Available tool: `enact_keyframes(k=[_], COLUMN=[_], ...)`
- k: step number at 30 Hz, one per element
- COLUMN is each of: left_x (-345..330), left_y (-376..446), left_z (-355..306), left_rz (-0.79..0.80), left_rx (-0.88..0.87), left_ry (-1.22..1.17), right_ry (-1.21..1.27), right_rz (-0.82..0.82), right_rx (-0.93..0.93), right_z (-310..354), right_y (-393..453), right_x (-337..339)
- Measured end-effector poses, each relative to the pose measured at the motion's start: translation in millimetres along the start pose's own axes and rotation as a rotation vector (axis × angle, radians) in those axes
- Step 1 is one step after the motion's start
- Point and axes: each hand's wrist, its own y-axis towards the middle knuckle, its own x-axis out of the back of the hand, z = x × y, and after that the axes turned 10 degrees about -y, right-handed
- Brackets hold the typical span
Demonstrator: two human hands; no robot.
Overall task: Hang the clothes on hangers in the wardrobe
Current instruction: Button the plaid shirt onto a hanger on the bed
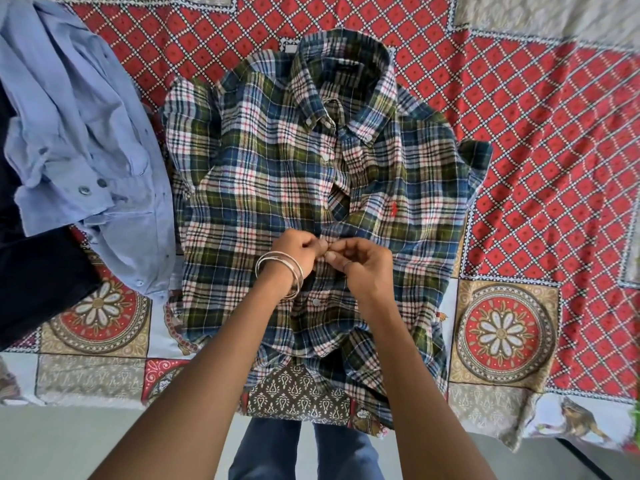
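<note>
A plaid shirt (pixel 311 188) is laid flat, front up and collar away from the viewer, on a red patterned bedspread (pixel 540 140). Its placket is pinched at mid-chest between both hands, evidently at a button; whether it is being fastened or undone cannot be told. The left hand (pixel 298 252), with bangles (pixel 280 273) on its wrist, is curled onto the placket, and the right hand (pixel 363 263) meets it fingertip to fingertip, both forearms stretched forward. A crumpled light blue shirt (pixel 76 126) is heaped just beside it on the left, over a dark garment (pixel 31 282). No hanger or wardrobe is seen, so the task is judged early, with all hanging still left.
</note>
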Motion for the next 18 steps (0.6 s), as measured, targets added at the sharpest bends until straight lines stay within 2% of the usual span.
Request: enact_keyframes(k=[3,4,6,7,9,11,12,14,16,18], left_x=[1.0,1.1,4.9,7.4,10.4,11.3,9.8,4.8,0.1,-3.5], left_y=[-1.8,-0.4,0.6,0.7,5.8,11.0,15.4,28.1,38.8,44.1], left_z=[3.7,8.1,11.7,11.3,0.1,-18.0,-26.8,-35.2,-37.7,-34.6], left_rz=[-0.002,-0.024,-0.132,-0.217,-0.377,-0.432,-0.416,-0.346,-0.294,-0.281], left_rx=[-0.121,-0.127,-0.111,-0.143,-0.352,-0.535,-0.575,-0.545,-0.391,-0.253], left_ry=[0.278,0.341,0.314,0.233,0.126,0.105,0.102,0.155,0.320,0.405], right_ry=[0.074,-0.017,-0.313,-0.411,-0.461,-0.544,-0.640,-0.887,-1.079,-1.125], right_rz=[0.053,0.074,0.064,-0.001,-0.199,-0.337,-0.343,-0.288,-0.265,-0.255], right_rx=[-0.103,-0.140,-0.133,-0.068,0.139,0.337,0.397,0.383,0.251,0.081], right_z=[1.3,2.5,10.8,18.3,40.7,57.5,63.4,64.2,57.2,50.6], right_y=[-2.1,-1.0,0.8,0.6,4.7,15.3,22.5,37.0,47.5,52.6], right_x=[-0.8,-0.2,4.1,6.6,9.4,6.0,2.5,-5.9,-8.3,-4.9])
